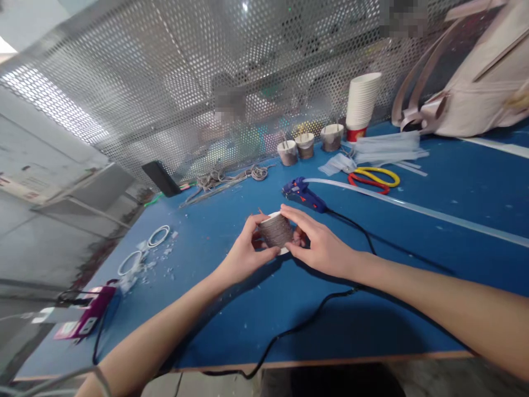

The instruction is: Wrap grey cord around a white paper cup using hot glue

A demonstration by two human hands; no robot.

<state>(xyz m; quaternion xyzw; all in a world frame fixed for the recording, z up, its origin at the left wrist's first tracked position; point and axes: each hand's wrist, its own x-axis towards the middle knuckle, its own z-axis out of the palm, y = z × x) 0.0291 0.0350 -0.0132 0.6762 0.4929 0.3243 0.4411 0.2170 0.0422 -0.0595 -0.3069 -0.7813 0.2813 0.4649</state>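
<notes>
Between my two hands is a small paper cup (276,230) wound with grey-brown cord, its white rim and white base showing at either end. It is tilted and held above the blue table. My left hand (247,251) grips its left side, the thumb along the lower edge. On the other side, my right hand (316,242) holds it with the fingers at the top and the thumb below. Just beyond my right hand lies a blue hot glue gun (303,194) with a long clear glue stick (397,204) in its back.
Three cord-wrapped cups (305,145) stand by the perforated metal screen, near stacked paper cups (363,102). Scissors (374,180) lie by clear glue sticks (386,148). Grey cord (215,181), white rings (158,236) and a purple power strip (88,314) are leftward. A black cable (285,333) crosses the front edge.
</notes>
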